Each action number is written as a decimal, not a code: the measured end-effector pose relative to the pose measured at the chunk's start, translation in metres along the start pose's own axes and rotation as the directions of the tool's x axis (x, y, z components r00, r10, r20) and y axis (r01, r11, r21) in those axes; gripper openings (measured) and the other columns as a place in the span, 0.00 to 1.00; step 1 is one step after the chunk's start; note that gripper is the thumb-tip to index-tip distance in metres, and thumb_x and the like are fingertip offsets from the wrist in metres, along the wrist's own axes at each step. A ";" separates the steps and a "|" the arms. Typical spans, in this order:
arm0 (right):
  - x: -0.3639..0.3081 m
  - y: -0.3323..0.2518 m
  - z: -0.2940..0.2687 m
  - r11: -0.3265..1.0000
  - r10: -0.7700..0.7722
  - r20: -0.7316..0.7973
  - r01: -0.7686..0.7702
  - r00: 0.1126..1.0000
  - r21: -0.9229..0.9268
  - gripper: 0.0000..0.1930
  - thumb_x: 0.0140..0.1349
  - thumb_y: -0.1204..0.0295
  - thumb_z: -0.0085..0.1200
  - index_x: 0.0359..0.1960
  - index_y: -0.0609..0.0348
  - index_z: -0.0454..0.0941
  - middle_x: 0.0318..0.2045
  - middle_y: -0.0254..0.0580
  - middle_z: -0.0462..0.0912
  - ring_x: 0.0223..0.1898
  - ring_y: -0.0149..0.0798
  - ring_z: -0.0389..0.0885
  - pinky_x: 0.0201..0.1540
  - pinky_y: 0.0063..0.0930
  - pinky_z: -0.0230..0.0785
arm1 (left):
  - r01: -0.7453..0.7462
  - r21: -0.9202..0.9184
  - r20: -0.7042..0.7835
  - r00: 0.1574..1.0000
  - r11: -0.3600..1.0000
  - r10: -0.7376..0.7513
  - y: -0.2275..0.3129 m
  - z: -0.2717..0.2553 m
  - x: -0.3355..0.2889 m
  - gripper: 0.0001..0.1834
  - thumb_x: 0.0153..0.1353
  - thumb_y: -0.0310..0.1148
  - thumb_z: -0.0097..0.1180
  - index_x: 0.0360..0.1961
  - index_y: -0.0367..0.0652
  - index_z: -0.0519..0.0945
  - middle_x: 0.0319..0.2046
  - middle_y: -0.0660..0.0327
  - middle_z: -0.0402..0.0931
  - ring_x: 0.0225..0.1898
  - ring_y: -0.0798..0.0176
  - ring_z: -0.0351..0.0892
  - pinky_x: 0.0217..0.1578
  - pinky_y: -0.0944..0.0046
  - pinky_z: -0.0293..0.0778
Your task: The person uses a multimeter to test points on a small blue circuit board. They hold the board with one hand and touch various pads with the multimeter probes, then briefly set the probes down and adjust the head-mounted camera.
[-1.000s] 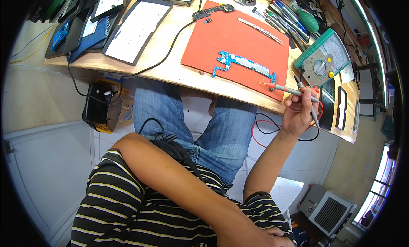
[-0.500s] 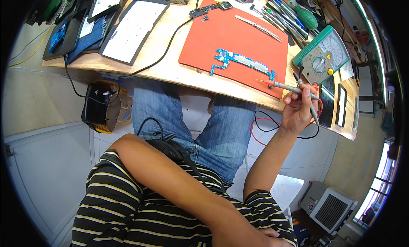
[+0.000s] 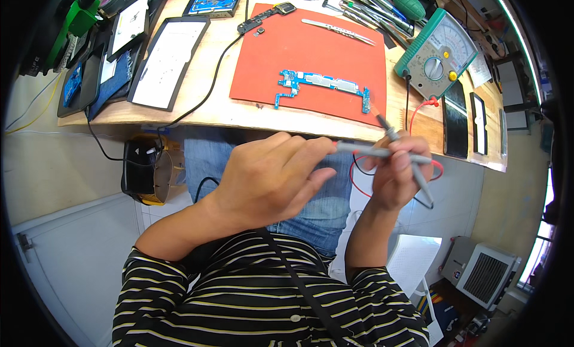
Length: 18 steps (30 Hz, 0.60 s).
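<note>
My left hand (image 3: 269, 179) is raised over my lap, its thumb apart from the bent fingers. Its index fingertip meets or overlaps the red end of a grey test probe (image 3: 365, 149); the probe's needle is hidden there. My right hand (image 3: 397, 170) is closed around this probe and a second, black-tipped test probe (image 3: 387, 127), the two crossing in its fingers. The black one points up toward the right end of a blue phone circuit board (image 3: 326, 81). That board lies on an orange-red mat (image 3: 257, 66), apart from both hands.
A green analog multimeter (image 3: 433, 66) stands right of the mat, leads plugged in. Tweezers (image 3: 338, 31) and a small phone part with a speaker (image 3: 266, 18) lie on the mat. A white-lined tray (image 3: 167, 63) is at left. A black cable (image 3: 212, 84) crosses the wooden table.
My left hand has come up from beside my body to the red probe's tip. My right hand has drawn both probes back from the board, turning the red one leftward. The view has shifted.
</note>
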State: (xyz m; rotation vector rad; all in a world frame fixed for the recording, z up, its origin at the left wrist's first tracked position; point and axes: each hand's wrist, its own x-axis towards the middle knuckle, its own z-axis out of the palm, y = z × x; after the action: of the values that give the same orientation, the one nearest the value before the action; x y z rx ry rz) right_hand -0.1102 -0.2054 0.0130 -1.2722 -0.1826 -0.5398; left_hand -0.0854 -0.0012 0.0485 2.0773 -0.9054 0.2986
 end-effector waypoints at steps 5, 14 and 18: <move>-0.026 -0.004 0.030 0.979 0.010 0.279 0.048 0.960 -0.199 0.11 0.49 0.73 0.68 0.32 0.63 0.80 0.22 0.41 0.81 0.21 0.32 0.76 0.24 0.21 0.66 | -0.070 0.102 0.110 0.992 0.992 0.059 -0.013 -0.007 -0.022 0.15 0.45 0.26 0.66 0.35 0.42 0.78 0.19 0.62 0.68 0.19 0.60 0.69 0.19 0.62 0.63; -0.037 -0.015 0.034 0.836 0.537 0.318 -0.442 0.781 -0.325 0.12 0.62 0.74 0.58 0.45 0.68 0.78 0.26 0.38 0.82 0.27 0.28 0.80 0.30 0.20 0.72 | 0.149 -0.121 -0.054 0.986 0.981 -0.156 -0.036 -0.043 -0.020 0.08 0.55 0.29 0.64 0.34 0.39 0.79 0.24 0.61 0.72 0.21 0.69 0.70 0.21 0.69 0.65; -0.046 -0.010 0.021 0.775 0.629 0.331 -0.599 0.704 -0.200 0.11 0.63 0.72 0.57 0.40 0.70 0.80 0.22 0.38 0.80 0.21 0.26 0.76 0.25 0.19 0.68 | 0.411 -0.837 0.217 0.855 0.361 -0.471 -0.039 -0.051 -0.027 0.11 0.58 0.32 0.63 0.36 0.36 0.77 0.27 0.63 0.74 0.24 0.77 0.71 0.20 0.77 0.64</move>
State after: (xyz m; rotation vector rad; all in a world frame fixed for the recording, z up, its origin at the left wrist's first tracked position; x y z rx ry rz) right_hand -0.1518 -0.1747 0.0087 -1.4114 -0.0465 0.2973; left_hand -0.0720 0.0673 0.0439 1.2196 -0.2631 -0.3601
